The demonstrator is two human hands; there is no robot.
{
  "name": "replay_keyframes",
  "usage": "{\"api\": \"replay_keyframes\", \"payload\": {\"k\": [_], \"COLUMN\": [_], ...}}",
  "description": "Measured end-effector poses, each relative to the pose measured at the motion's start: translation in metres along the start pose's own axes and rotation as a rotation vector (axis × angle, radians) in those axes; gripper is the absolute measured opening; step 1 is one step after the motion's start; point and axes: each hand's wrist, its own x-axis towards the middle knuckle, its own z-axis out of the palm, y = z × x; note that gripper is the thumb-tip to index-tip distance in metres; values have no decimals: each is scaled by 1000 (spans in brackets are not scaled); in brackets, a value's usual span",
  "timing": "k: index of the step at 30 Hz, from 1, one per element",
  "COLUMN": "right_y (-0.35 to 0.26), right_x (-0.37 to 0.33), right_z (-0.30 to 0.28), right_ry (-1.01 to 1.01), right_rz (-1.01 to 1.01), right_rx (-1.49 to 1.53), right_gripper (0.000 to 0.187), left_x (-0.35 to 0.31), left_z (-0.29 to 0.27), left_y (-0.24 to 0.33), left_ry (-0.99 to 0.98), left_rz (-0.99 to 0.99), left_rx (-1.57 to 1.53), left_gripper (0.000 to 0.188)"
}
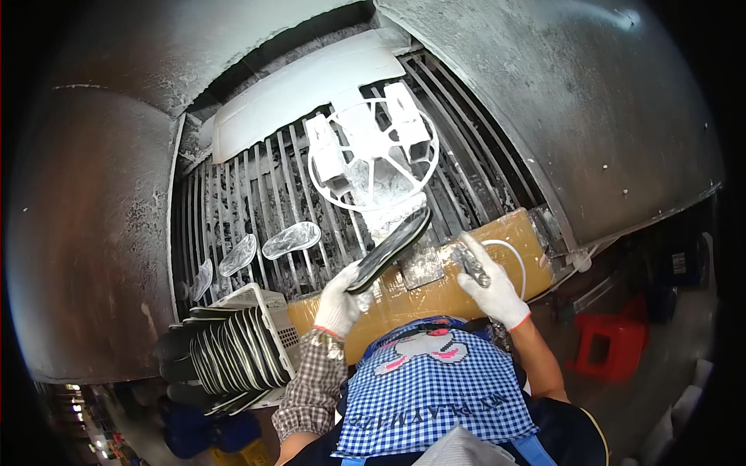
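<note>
My left hand [339, 301], in a white glove, grips one end of a long black shoe sole [395, 248] with a pale edge line. The sole is tilted, its far end up near the white spoked wheel [371, 154]. My gloved right hand [497, 297] is closed around a small metal tool that looks like a spray gun [474, 269], partly hidden by the fingers. A white hose [516, 259] loops beside that hand. Below both hands lies a ledge wrapped in brown tape [404, 305]. The spray gun and the sole are apart.
To the left, a white plastic basket [272, 318] holds several black soles [237, 349]. Pale sole-shaped pieces [291, 241] lie on the metal slats [268, 182]. Metal booth walls [101, 225] rise on both sides. A red stool [610, 342] stands at the right.
</note>
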Motion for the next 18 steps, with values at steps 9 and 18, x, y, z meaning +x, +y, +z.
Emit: {"api": "replay_keyframes", "payload": {"k": [9, 18], "right_y": [-18, -22], "right_x": [16, 26], "right_z": [21, 39], "right_ry": [-97, -155], "right_rz": [-22, -112], "right_rx": [-319, -419], "right_gripper": [85, 89], "left_x": [33, 29], "left_z": [42, 54], "left_y": [-29, -22], "left_ry": [-87, -90], "left_rz": [-99, -82], "left_rx": [-151, -154], "left_gripper": [41, 38]}}
